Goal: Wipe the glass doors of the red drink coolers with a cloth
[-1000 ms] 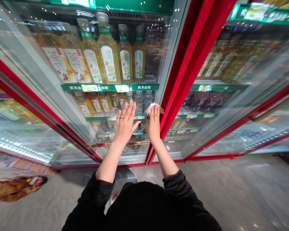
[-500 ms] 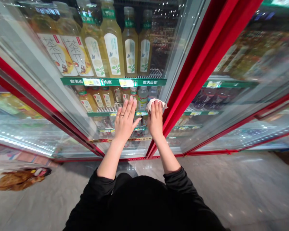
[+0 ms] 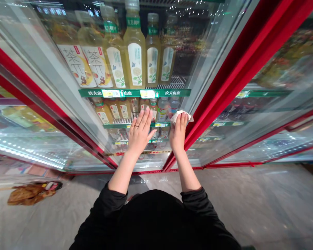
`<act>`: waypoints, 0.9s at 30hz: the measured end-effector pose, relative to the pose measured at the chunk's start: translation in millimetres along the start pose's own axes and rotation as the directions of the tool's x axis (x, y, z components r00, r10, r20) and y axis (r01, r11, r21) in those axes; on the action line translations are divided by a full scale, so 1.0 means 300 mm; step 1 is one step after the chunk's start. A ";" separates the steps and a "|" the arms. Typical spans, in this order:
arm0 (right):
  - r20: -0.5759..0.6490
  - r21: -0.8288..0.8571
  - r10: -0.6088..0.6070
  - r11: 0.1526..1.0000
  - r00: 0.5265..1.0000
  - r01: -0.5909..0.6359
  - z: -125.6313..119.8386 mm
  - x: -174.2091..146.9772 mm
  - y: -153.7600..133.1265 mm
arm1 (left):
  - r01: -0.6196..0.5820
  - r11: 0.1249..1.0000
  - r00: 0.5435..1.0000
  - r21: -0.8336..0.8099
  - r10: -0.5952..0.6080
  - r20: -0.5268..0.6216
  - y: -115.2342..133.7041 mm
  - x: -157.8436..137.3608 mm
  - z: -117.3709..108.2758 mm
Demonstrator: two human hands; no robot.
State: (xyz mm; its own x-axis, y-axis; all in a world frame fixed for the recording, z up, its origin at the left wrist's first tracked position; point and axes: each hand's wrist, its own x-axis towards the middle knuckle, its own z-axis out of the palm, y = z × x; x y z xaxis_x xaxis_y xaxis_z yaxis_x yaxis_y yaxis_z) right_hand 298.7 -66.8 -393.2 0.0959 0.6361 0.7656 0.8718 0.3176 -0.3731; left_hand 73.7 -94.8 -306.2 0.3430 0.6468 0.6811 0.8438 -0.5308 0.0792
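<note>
My left hand (image 3: 140,133) lies flat with its fingers stretched out against the glass door (image 3: 143,158) of a drinks cooler. A ring shows on one of its fingers. To its right, my right hand (image 3: 178,133) presses a crumpled white cloth (image 3: 187,116) to the same glass, beside the red door frame (image 3: 211,104). The cloth pokes out around the fingertips; whether it is paper or fabric I cannot tell. Behind the pane, bottles of yellow tea (image 3: 135,59) stand on a shelf with a green label strip (image 3: 177,92).
Smaller bottles (image 3: 123,109) fill a lower shelf. More glass doors with red frames continue on both sides. A brown bundled item (image 3: 28,193) lies on the grey floor (image 3: 271,205) at the left.
The view has shifted, so the cooler and both hands appear farther right. Relative to the door, my hands have barely moved; the cloth stays under my right fingers.
</note>
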 end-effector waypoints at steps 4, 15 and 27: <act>-0.041 -0.046 0.017 0.999 0.999 -0.019 -0.022 -0.014 0.017 | 0.023 1.000 1.000 0.007 -0.023 -0.013 -0.024 0.006 -0.012; 0.004 -0.084 -0.024 0.996 1.000 0.024 0.035 -0.005 -0.080 | -0.027 0.999 0.999 0.026 0.028 -0.032 -0.070 -0.021 -0.024; -0.077 -0.066 0.044 0.997 0.996 -0.049 0.049 -0.048 -0.084 | -0.064 0.998 0.997 0.014 0.064 -0.039 -0.084 -0.024 -0.011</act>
State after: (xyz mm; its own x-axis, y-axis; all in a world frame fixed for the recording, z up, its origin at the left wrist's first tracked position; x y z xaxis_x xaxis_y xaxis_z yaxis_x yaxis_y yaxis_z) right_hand 268.4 -73.7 -402.5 0.1707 0.5936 0.7865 0.8957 0.2392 -0.3749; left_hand 48.5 -88.0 -310.7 0.3801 0.5893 0.7129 0.8260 -0.5631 0.0250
